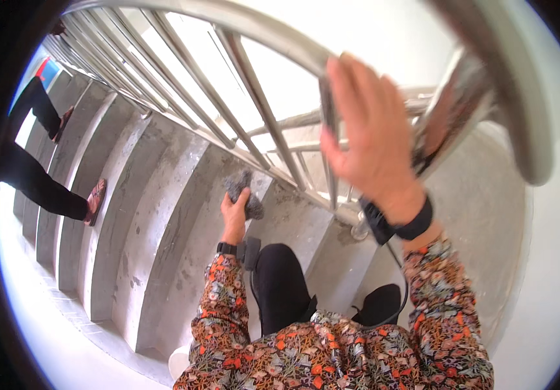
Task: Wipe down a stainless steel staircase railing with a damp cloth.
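Observation:
My left hand [234, 214] grips a crumpled, fuzzy grey cloth [244, 192] above the concrete steps. Higher up and to the right, my right hand [370, 126] lies against an upright metal baluster [327, 105] just under the curved handrail [280, 36]. Its fingers are stretched out and blurred, and its palm side faces away, so I cannot tell whether it grips the bar or has something under it. Both wrists wear black straps with small devices, and a cable hangs from the right one.
Concrete stairs [163, 195] curve up to the left beside the metal railing. A person in dark trousers [48, 187] and sandals stands on them. A thick post [455, 107] and a rail end [533, 146] rise at right. Something white and round [178, 361] is by my left elbow.

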Demonstrator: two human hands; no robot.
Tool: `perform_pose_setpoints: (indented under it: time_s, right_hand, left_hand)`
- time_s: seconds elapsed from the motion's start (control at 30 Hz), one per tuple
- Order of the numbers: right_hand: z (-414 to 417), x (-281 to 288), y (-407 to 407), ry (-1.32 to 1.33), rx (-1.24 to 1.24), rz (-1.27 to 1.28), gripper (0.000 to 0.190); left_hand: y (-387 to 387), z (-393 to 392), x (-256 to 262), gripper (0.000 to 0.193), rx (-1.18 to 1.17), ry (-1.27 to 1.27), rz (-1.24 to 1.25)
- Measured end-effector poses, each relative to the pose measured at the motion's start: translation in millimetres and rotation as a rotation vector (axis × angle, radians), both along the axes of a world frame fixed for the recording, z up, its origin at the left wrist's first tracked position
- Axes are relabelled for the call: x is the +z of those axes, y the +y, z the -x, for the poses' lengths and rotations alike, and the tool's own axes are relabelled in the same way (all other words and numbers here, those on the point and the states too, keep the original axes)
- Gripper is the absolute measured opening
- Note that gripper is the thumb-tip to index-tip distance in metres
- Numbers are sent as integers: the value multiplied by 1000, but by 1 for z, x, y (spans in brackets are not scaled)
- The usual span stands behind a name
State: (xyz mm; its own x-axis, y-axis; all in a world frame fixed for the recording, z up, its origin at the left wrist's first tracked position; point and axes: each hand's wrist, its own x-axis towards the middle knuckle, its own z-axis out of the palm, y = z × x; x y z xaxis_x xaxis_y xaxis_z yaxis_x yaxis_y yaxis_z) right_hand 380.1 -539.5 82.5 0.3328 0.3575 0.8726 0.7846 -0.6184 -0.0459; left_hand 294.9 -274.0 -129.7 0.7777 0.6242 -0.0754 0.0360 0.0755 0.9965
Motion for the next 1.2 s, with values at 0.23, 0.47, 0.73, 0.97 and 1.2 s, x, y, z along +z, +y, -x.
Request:
perform_pose_setpoints:
  time_s: [0.23,0.47,0.73,0.97,1.2]
  right_hand:
    - [66,-119,-71,429,518,85,44]
    - [23,-95,-121,754,410,-344,48]
    - [-2,-61,-74,960,832,-629,37]
    - [-10,-69,-78,1030,876,-695,33]
    - [-17,-75,-85,1054,863,-576,24]
  left_hand:
    - [19,33,-9,28,79,-79,226]
    - [-52,45,80,30,155,-268,263]
    - [-93,-92,236,49,424,-468,-549]
    - [-218,-78,141,52,478,-323,-598]
    - [-255,-69,36,40,329,-278,-224]
